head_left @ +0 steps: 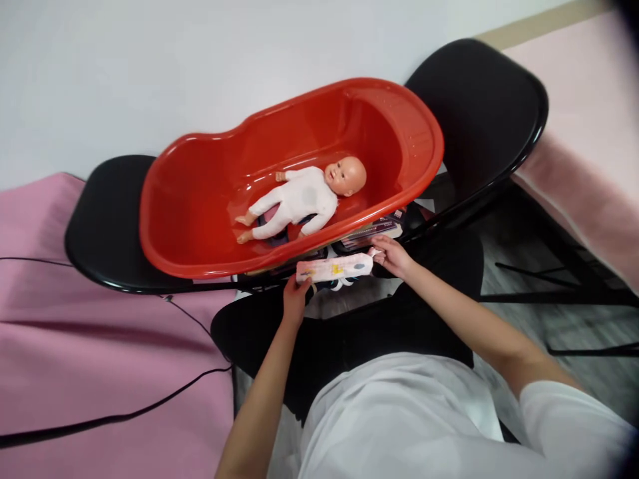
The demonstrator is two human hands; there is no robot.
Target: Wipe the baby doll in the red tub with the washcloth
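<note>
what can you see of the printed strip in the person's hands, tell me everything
The printed strip is long and narrow, pale pinkish white, with a yellow motif near its middle and a grey-blue one toward the right hand. It looks like soft, folded cloth, though the material is uncertain. It is held lengthwise between the left hand at one end and the right hand at the other, on the person's side of the red baby bathtub.
</note>
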